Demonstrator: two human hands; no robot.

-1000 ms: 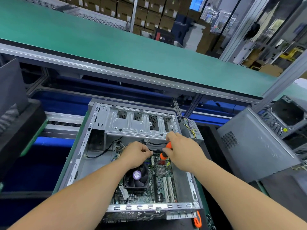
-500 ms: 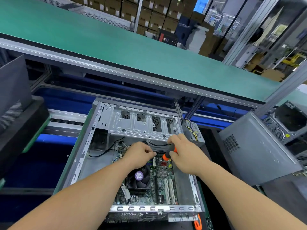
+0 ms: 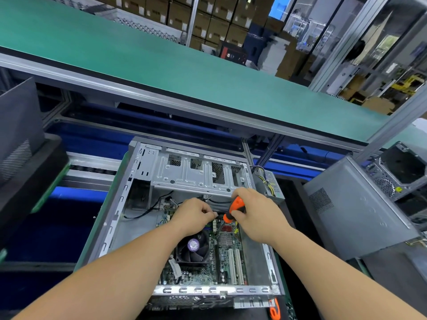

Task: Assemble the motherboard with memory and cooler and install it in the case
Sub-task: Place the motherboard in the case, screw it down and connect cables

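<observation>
Both hands sit slightly lower over the motherboard [image 3: 227,248] than before, right hand [image 3: 258,215] gripping the orange screwdriver [image 3: 233,210], left hand [image 3: 193,215] fingers pinching a black cable [image 3: 220,212]

A green conveyor belt [image 3: 161,65] runs beyond the hands, stacked cardboard boxes [image 3: 208,21] farther behind it, a grey case panel [image 3: 353,211] leans to the right of them, and a dark panel [image 3: 20,132] stands far left.
</observation>
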